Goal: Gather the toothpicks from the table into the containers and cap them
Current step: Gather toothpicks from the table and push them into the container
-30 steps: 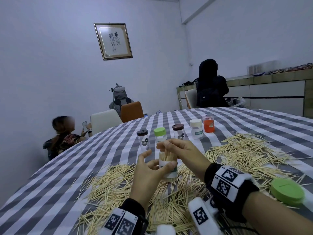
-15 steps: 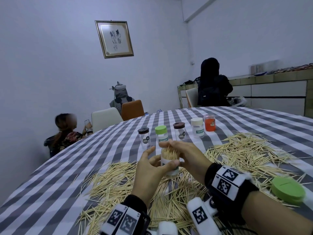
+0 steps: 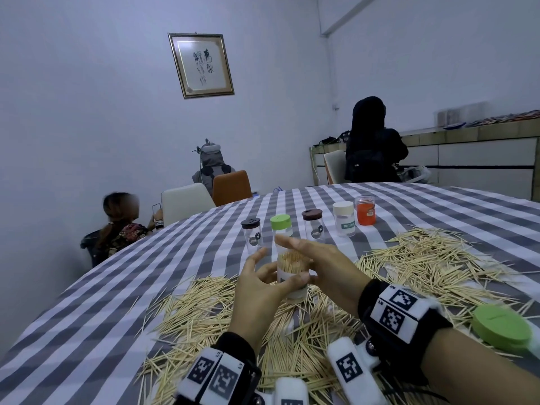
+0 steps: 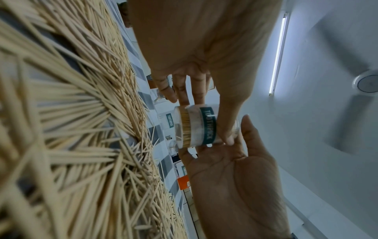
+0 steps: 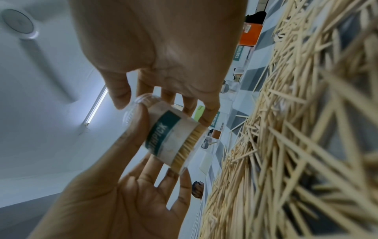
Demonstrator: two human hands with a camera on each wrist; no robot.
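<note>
Container (image 3: 292,274) pinched between left hand (image 3: 257,290) fingers; right hand (image 3: 327,267) fingers relaxed behind

Head cam: high, behind both wrists, facing fwd and down across checked counter (image 3: 122,302) toward far wall. Left wrist cam: very close, low by toothpick heap (image 4: 71,129), rolled sideways, aimed along palm at clear container (image 4: 196,126), ceiling behind. Right wrist cam: equally close, mirrored roll, heap on right edge, same container centre frame. Shared by all three: container, both hands, heap. Row of capped jars (image 3: 312,226) behind, prob. in wrist views too, blurred.
</note>
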